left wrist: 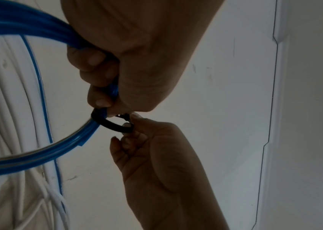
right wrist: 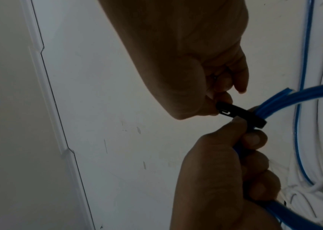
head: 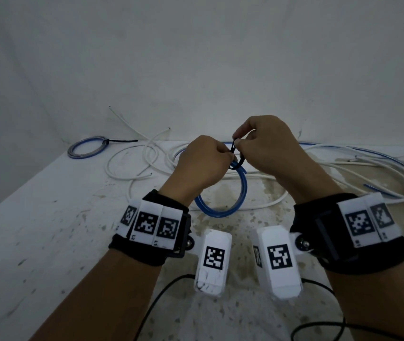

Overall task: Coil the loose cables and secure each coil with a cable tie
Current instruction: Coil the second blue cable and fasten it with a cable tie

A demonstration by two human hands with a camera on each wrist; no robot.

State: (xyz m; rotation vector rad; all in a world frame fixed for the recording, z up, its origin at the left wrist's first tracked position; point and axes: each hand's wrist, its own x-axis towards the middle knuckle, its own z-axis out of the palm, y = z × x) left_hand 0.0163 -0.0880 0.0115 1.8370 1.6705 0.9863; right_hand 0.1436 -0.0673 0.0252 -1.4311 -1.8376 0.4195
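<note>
I am gripping the blue coil (head: pixel 220 200) in my left hand (head: pixel 202 166), fingers curled round its bundled turns near the top, so the loop is hanging above the table (head: pixel 48 217) in front of me. My right hand (head: pixel 267 146) is pinching the black cable tie (head: pixel 235 153), which is already looping round the strands just beside my left fingertips (left wrist: pixel 99 102); in the right wrist view the tie's head (right wrist: pixel 283 111) is sitting between my two hands, which are nearly touching. I cannot tell whether the tail is through the head yet, since my fingers are hiding it, and the loop is standing off the strands rather than biting into them, so I judge this tie is being fastened and not yet pulled snug. One cut end of the blue cable is sticking out of the bundle next to the tie. At the far left of the table a finished coil (head: pixel 86 150) is lying flat with its own black tie cinched and the tail pointing right. Behind my hands the white cables (head: pixel 144 163) and a long blue cable (head: pixel 358 148) are sprawling loose, so by my reckoning one coil is done, a second is nearly secured, and most of the coiling and tying is waiting.
</note>
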